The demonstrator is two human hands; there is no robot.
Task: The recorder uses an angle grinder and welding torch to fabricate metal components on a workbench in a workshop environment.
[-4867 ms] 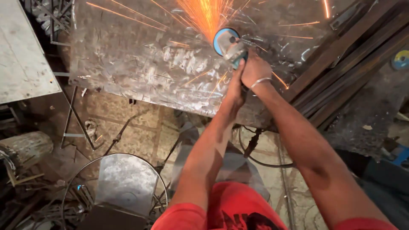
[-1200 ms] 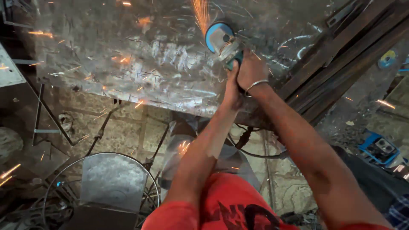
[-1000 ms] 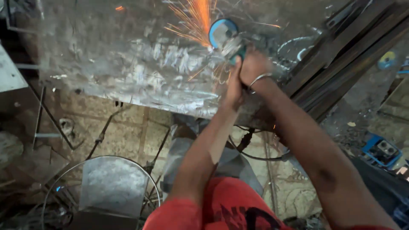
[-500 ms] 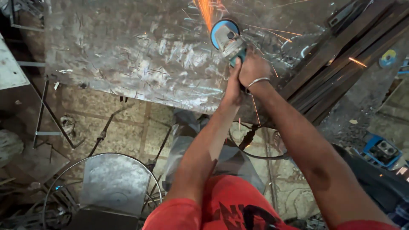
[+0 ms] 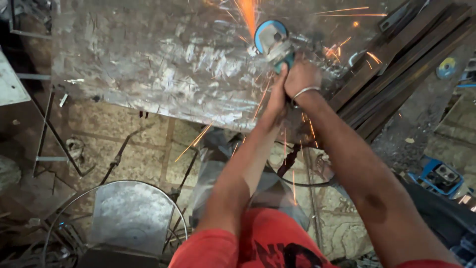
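Both hands clenched the angle grinder [image 5: 273, 43] at twelve o'clock: the left hand [image 5: 277, 92] wrapped low around its teal body, the right hand [image 5: 301, 77], a metal bangle [image 5: 303, 92] at the wrist, gripped just beside it. The disc met the steel sheet [image 5: 148, 59], throwing orange sparks [image 5: 247, 12]. The tool looked dense, rigid and prone to kick, so the body behind the guard seemed the place to take hold. The sheet was stiff, scuffed and shiny. At two o'clock leaned dark angle-iron bars [image 5: 396, 64]; at seven o'clock lay a rounded metal plate [image 5: 131, 216] inside a wire hoop.
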